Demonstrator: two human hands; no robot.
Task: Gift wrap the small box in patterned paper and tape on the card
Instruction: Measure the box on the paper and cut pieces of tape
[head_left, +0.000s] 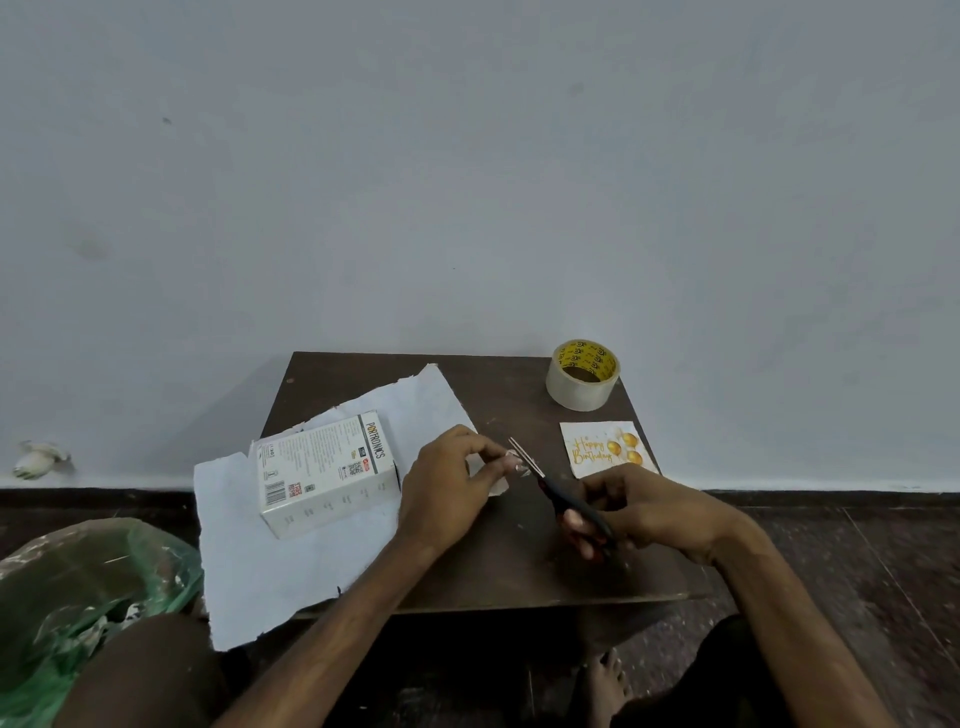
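Observation:
A small white printed box (324, 470) lies on a sheet of paper (270, 561) that shows its white side and hangs over the low table's left edge. My left hand (452, 483) pinches a small clear strip, apparently tape (521, 466), just right of the sheet. My right hand (644, 512) grips black-handled scissors (558, 493), whose blades point up-left and meet that strip. A clear tape roll (583, 375) stands at the table's back right corner. The Happy Birthday card (608, 449) lies flat in front of it.
The dark low table (519, 566) stands against a pale wall. A green plastic bag (88, 587) sits on the floor at the left. My knee (150, 675) and a bare foot (605, 686) are below the table's front edge.

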